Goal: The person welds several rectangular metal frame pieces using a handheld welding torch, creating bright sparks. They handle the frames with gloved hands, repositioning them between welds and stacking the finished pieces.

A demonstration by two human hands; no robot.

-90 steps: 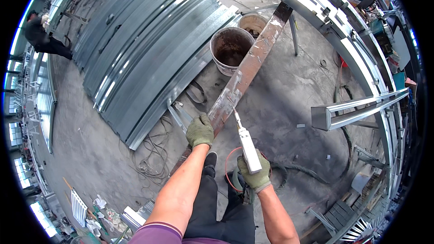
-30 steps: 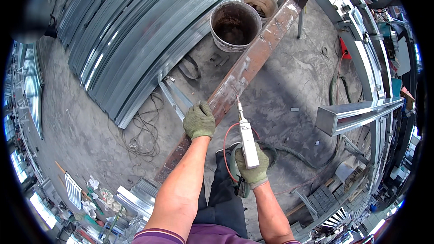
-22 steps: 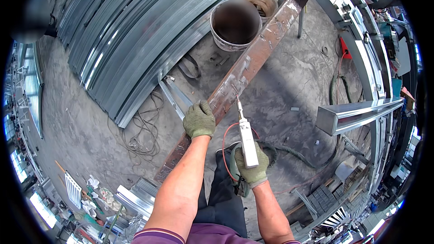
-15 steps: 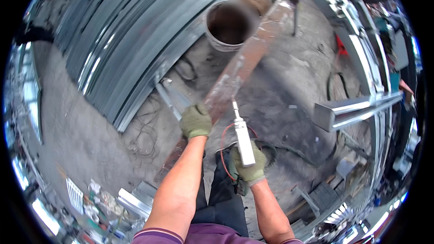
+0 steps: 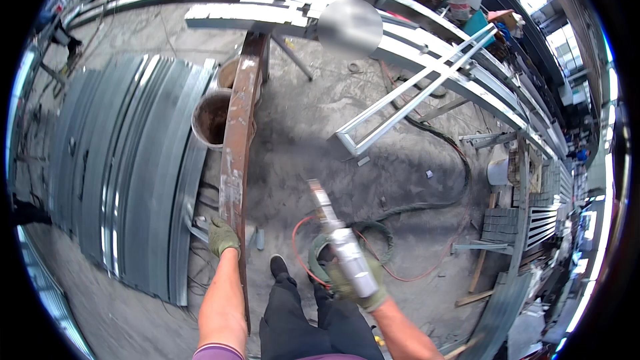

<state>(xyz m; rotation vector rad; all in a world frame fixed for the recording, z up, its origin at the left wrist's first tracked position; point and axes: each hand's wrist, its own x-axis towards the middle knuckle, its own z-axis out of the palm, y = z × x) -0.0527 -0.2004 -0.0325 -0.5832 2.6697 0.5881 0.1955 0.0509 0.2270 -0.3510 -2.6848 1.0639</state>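
My left hand (image 5: 224, 238), in a green glove, is closed beside the left edge of a long rusty steel beam (image 5: 235, 153). Whatever its curled fingers hold is hidden. Close by its fingertips lies the end of a grey metal piece (image 5: 196, 230). In my gloved right hand (image 5: 360, 285) is a white and silver welding gun (image 5: 347, 253), blurred by motion. Its copper-coloured nozzle points up and to the left, apart from the beam. A thin red cable (image 5: 297, 240) and a dark green hose (image 5: 383, 230) loop around the gun.
Grey metal profiles (image 5: 127, 180) are stacked at left. Behind the beam stands a round bucket (image 5: 212, 120). A long silver metal frame (image 5: 427, 60) crosses the far side, with a narrow rectangular frame (image 5: 400, 103) jutting toward me. Grey blocks (image 5: 500, 227) are piled at right.
The view has swung right and taken in more of the far side. The welding gun's nozzle, close to the beam before, is now away from it. My left hand stays by the beam.
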